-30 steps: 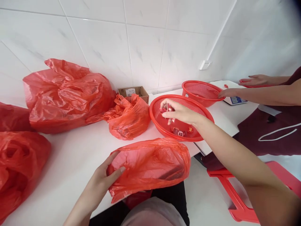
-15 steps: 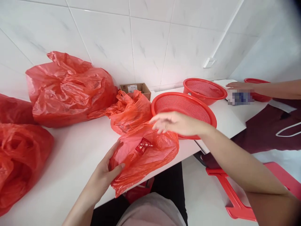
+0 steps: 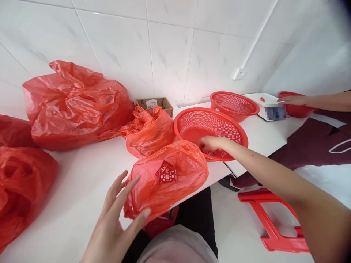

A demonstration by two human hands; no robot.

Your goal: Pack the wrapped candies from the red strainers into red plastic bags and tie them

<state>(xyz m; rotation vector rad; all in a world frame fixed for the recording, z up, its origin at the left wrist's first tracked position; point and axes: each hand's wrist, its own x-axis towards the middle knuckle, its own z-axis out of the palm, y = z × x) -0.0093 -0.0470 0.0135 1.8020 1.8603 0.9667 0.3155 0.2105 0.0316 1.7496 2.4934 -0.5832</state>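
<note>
Just left of an opened red plastic bag (image 3: 186,182) is my left hand (image 3: 117,215), its fingers spread and holding nothing. Two small dark-red printed packets (image 3: 168,176) lie inside the bag, one overlapping the other. My right hand (image 3: 212,144) reaches down into a red perforated plastic basket (image 3: 214,118), near its front side. Its fingers are curled and partly out of sight. Something reddish shows beside them, too small to name. A fuller red plastic bag (image 3: 150,135) sits against the basket's left side.
Large red bags (image 3: 79,109) fill the left side. A cardboard box (image 3: 164,104) stands by the wall. Another red basket (image 3: 233,106), a white scale (image 3: 261,98) and a co-worker's hand (image 3: 292,99) are at the right. A red stool (image 3: 263,215) stands on the floor.
My right hand has moved from above the bag into the basket. My left hand has let go of the bag's edge and opened. A second packet now shows in the bag.
</note>
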